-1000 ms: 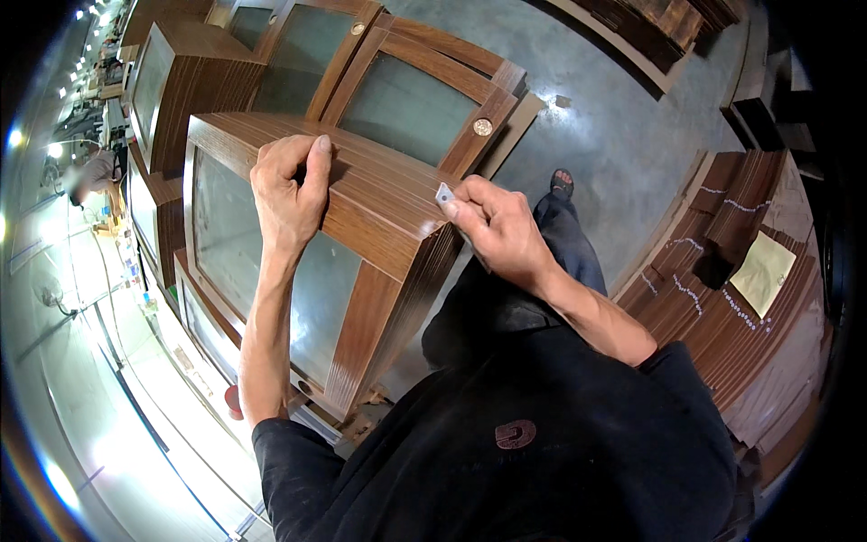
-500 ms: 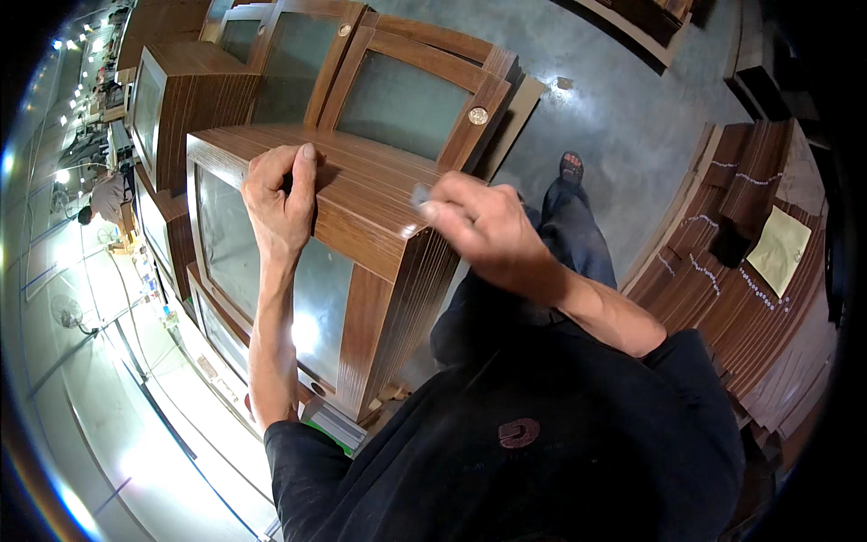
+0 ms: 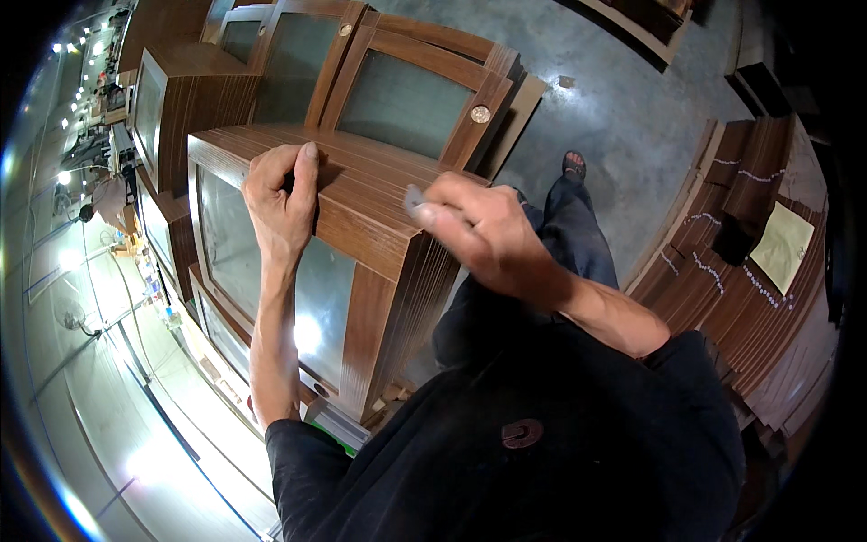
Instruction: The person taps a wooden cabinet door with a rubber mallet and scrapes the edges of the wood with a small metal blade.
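Observation:
A stack of brown wood-framed glass doors (image 3: 370, 291) stands on edge in front of me, its grooved side facing up. My left hand (image 3: 282, 194) is curled closed at the top edge of this stack, thumb uppermost. What its fingers hold, if anything, is hidden. Just above the near right corner of the stack, my right hand (image 3: 479, 226) pinches a small grey flat piece (image 3: 414, 199) between thumb and fingers. The piece is too small and blurred for its kind to show.
Further glass-panelled doors (image 3: 406, 98) stand behind the stack. To the right, brown boards (image 3: 759, 334) carry rows of small white pieces and a yellowish sheet (image 3: 782, 248). At far left, another person (image 3: 108, 200) is bent over. My foot (image 3: 573, 164) is on the grey floor.
My right hand has shifted slightly, lifting the grey piece a little up and left. A whitish spot at the stack's corner no longer shows. My left hand stays in place.

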`<state>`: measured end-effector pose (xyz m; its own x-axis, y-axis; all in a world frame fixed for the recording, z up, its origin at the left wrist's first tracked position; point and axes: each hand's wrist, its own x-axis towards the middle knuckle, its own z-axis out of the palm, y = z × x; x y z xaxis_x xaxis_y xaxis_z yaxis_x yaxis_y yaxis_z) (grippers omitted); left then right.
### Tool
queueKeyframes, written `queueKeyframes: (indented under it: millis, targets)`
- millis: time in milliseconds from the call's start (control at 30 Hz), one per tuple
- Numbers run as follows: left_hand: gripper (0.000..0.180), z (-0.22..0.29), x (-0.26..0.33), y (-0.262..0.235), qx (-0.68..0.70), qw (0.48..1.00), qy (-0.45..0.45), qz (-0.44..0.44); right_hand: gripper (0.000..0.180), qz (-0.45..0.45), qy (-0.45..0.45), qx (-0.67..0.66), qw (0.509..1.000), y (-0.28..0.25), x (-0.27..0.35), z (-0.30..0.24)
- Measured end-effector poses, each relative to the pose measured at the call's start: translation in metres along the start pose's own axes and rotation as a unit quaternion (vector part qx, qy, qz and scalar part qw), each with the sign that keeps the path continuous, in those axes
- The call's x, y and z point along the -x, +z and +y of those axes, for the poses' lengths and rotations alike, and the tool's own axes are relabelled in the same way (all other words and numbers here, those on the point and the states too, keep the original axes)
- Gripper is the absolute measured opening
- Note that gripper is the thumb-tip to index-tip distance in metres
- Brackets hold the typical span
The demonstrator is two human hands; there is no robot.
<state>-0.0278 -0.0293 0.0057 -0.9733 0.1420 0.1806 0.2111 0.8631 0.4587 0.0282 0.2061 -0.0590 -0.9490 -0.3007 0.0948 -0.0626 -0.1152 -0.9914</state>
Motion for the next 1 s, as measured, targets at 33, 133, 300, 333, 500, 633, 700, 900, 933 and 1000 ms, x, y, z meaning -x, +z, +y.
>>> queueKeyframes:
  millis: [33,133,300,333,500,633,700,900,933,1000]
  targets:
    - [0.017,0.0,0.001,-0.002,-0.001,1.0,0.002,0.003,0.026,0.017,0.005,0.028,0.999,0.002,0.007,0.022]
    - [0.017,-0.004,-0.005,0.001,0.003,1.0,0.006,-0.006,0.026,0.041,0.212,0.074,0.974,-0.01,0.026,0.104]
    - [0.018,-0.008,0.0,0.0,0.011,1.0,-0.01,-0.018,0.024,0.095,0.209,0.049,0.972,-0.027,0.033,0.103]
    - [0.019,-0.007,0.0,0.0,0.016,0.999,-0.013,-0.026,0.023,0.11,0.198,0.043,0.973,-0.03,0.031,0.104]
    - [0.021,-0.006,-0.002,-0.001,0.037,0.998,-0.021,-0.037,0.021,0.137,0.222,0.042,0.964,-0.034,0.038,0.128]
    - [0.022,-0.004,-0.002,0.001,0.037,0.998,-0.023,-0.036,0.021,0.123,0.274,0.047,0.953,-0.032,0.043,0.147]
    - [0.022,-0.001,-0.003,0.001,0.024,0.999,-0.012,-0.037,0.022,0.127,0.272,0.032,0.953,-0.027,0.045,0.158]
    - [0.023,-0.008,-0.001,-0.004,0.007,0.999,-0.015,-0.046,0.021,0.067,0.324,0.01,0.944,-0.039,0.036,0.166]
    - [0.023,-0.007,-0.001,-0.003,0.008,0.999,-0.018,-0.045,0.021,0.07,0.315,0.015,0.946,-0.04,0.037,0.173]
    - [0.023,-0.005,0.0,-0.002,0.009,0.999,-0.025,-0.043,0.022,0.077,0.299,0.024,0.951,-0.035,0.043,0.194]
